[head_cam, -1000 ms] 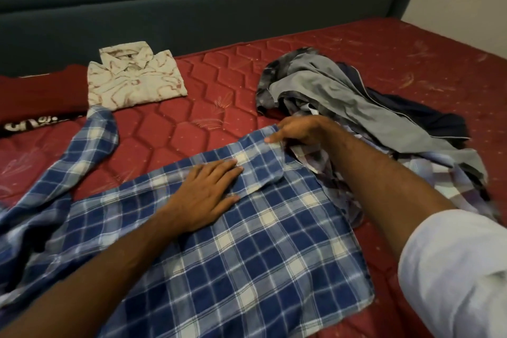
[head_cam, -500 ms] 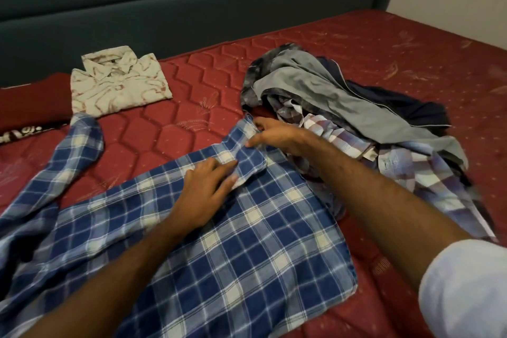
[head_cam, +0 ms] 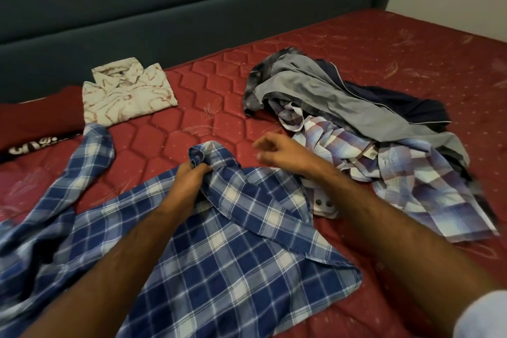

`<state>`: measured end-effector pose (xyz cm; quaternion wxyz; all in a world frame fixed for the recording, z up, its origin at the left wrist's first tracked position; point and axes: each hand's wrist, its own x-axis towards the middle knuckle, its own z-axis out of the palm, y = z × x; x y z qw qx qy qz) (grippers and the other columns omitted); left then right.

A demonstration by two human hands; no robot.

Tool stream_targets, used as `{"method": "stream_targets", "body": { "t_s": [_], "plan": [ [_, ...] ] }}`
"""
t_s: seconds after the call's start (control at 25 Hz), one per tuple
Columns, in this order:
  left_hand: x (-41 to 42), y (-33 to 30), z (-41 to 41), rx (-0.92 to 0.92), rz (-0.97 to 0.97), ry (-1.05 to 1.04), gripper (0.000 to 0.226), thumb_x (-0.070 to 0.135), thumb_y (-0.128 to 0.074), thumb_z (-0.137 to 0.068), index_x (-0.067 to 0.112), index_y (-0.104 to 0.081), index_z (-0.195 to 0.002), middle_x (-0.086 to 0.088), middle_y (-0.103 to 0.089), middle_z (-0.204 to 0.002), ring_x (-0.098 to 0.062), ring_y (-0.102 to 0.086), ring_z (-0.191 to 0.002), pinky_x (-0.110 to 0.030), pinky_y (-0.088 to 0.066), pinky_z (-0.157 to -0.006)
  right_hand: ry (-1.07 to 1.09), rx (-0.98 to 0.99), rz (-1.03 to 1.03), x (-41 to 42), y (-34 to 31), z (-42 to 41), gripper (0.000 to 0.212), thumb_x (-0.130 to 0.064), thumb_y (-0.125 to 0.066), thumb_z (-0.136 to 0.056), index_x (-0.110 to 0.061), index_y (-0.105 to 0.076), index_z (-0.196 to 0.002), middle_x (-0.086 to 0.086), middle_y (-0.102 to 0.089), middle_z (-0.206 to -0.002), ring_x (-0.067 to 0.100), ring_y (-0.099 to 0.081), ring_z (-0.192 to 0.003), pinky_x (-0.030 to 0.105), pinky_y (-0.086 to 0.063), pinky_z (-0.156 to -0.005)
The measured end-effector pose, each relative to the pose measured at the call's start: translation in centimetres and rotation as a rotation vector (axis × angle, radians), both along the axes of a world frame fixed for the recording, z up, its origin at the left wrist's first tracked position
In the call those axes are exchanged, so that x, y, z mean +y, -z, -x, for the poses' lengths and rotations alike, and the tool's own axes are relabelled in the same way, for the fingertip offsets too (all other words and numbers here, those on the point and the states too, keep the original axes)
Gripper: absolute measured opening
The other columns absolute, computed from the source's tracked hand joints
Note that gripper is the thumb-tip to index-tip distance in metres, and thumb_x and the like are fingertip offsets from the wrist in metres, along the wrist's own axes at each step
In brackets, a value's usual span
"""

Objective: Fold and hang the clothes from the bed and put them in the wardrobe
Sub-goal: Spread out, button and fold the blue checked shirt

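**Asker:** Which step was in hand?

**Onlooker:** Folding. A blue and white plaid shirt (head_cam: 219, 255) lay spread across the near part of the red mattress (head_cam: 356, 44), one long sleeve trailing off to the person's left. The left hand (head_cam: 189, 181) had its fingers clamped around a bunched-up fold near the collar, lifting it into a small peak. The right hand (head_cam: 277, 151) hovered just above the shirt, blurred, fingers loosely curled and gripping nothing.

**Asker:** What would the next move call for?

**Onlooker:** By my judgement, flattening that bunch, then bringing the loose sleeve in across the body. The cotton looked thin and limp, so it would likely need both hands to keep a crease.

**Asker:** And the other clothes?

**Onlooker:** A cream shirt with a reddish swirl print (head_cam: 129, 90) sat already folded into a neat rectangle by the padded teal headboard (head_cam: 192, 8). Beside it lay a dark red garment with white lettering (head_cam: 35, 123). To the right was an unfolded heap (head_cam: 356, 129): smooth grey cloth, a navy piece with pale piping, and a paler checked shirt, all crumpled together. The mattress was quilted in hexagons. No wardrobe was in view.
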<state>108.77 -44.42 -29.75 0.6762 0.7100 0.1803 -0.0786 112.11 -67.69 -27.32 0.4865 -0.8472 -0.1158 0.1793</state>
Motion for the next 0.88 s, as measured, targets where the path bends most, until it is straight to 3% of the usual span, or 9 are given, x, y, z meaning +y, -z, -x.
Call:
{"method": "stream_targets", "body": {
  "t_s": [0.16,0.24,0.28,0.36,0.44,0.48,0.6,0.72,0.88],
  "plan": [
    [-0.5,-0.8,0.0,-0.044,0.026,-0.029,0.014,0.011,-0.053,-0.100,0.011,-0.067,-0.104,-0.017,-0.074,-0.096,-0.034,-0.072,-0.087,-0.043,-0.060,-0.071,-0.190,0.006,0.369,0.2,1.8,-0.5,0.059,-0.037,-0.073,-0.092,-0.014,-0.050,-0.142,0.002,-0.057,-0.141,0.020,-0.057,-0.127,0.039,-0.047,-0.108],
    [-0.5,-1.0,-0.3,-0.053,0.037,-0.026,0.016,0.013,-0.055,-0.099,0.009,-0.066,-0.110,-0.017,-0.075,-0.096,-0.034,-0.072,-0.086,-0.046,-0.060,-0.074,-0.235,-0.033,0.488,0.0,1.7,-1.0,0.044,-0.033,-0.077,-0.088,-0.013,-0.060,-0.124,0.003,-0.066,-0.124,0.020,-0.064,-0.110,0.038,-0.054,-0.095],
    [-0.7,-1.2,-0.4,-0.056,0.041,-0.014,0.016,0.013,-0.056,-0.099,0.008,-0.064,-0.111,-0.014,-0.075,-0.090,-0.032,-0.071,-0.081,-0.045,-0.060,-0.072,-0.223,0.009,0.442,-0.4,1.4,-1.2,0.031,-0.029,-0.077,-0.088,-0.012,-0.065,-0.111,0.004,-0.070,-0.112,0.021,-0.066,-0.099,0.038,-0.055,-0.088],
    [-1.3,-1.6,-0.7,-0.075,0.029,0.007,0.010,0.008,-0.052,-0.099,0.009,-0.061,-0.103,-0.004,-0.071,-0.072,-0.020,-0.066,-0.064,-0.034,-0.055,-0.061,-0.077,0.242,0.118,-1.3,1.0,-1.6,0.016,-0.020,-0.076,-0.089,-0.010,-0.069,-0.100,0.007,-0.073,-0.103,0.023,-0.069,-0.094,0.040,-0.054,-0.090],
    [-1.8,-2.2,-0.8,-0.085,0.034,-0.008,0.014,0.004,-0.048,-0.098,0.012,-0.058,-0.092,-0.002,-0.067,-0.067,-0.017,-0.063,-0.061,-0.030,-0.050,-0.056,0.072,0.442,-0.244,-2.0,0.9,-1.3,0.013,-0.008,-0.073,-0.089,-0.011,-0.067,-0.101,0.007,-0.073,-0.099,0.022,-0.069,-0.090,0.037,-0.056,-0.085],
    [-2.0,-2.3,-1.0,-0.085,0.050,-0.019,0.015,0.004,-0.047,-0.097,0.012,-0.057,-0.090,-0.002,-0.067,-0.068,-0.017,-0.063,-0.062,-0.030,-0.050,-0.058,0.093,0.455,-0.315,-2.3,0.9,-1.0,0.019,-0.005,-0.074,-0.089,-0.012,-0.068,-0.105,0.004,-0.074,-0.098,0.020,-0.069,-0.090,0.034,-0.056,-0.082],
    [-2.0,-2.4,-1.1,-0.106,0.108,-0.014,0.013,0.006,-0.048,-0.096,0.013,-0.059,-0.093,-0.003,-0.067,-0.074,-0.019,-0.062,-0.067,-0.032,-0.053,-0.061,0.098,0.320,-0.325,-2.2,1.6,-0.3,0.036,0.006,-0.071,-0.086,-0.013,-0.070,-0.116,-0.001,-0.073,-0.111,0.018,-0.067,-0.103,0.029,-0.055,-0.084],
    [-2.3,-2.4,-1.3,-0.150,0.088,0.059,0.014,0.010,-0.050,-0.099,0.014,-0.061,-0.107,-0.003,-0.070,-0.085,-0.020,-0.067,-0.073,-0.033,-0.055,-0.061,0.201,0.031,-0.478,-1.7,2.2,-0.2,0.045,0.027,-0.054,-0.079,-0.005,-0.069,-0.107,0.008,-0.075,-0.112,0.020,-0.069,-0.108,0.030,-0.056,-0.079],
    [-2.6,-2.5,-1.6,-0.226,0.045,0.231,0.032,0.021,-0.051,-0.105,0.024,-0.050,-0.137,0.003,-0.070,-0.125,-0.018,-0.071,-0.109,-0.039,-0.055,-0.091,0.305,-0.097,-0.494,-2.4,2.3,0.2,0.034,0.021,-0.056,-0.084,-0.005,-0.069,-0.101,0.007,-0.076,-0.103,0.015,-0.072,-0.100,0.030,-0.057,-0.076]
  ]
}}
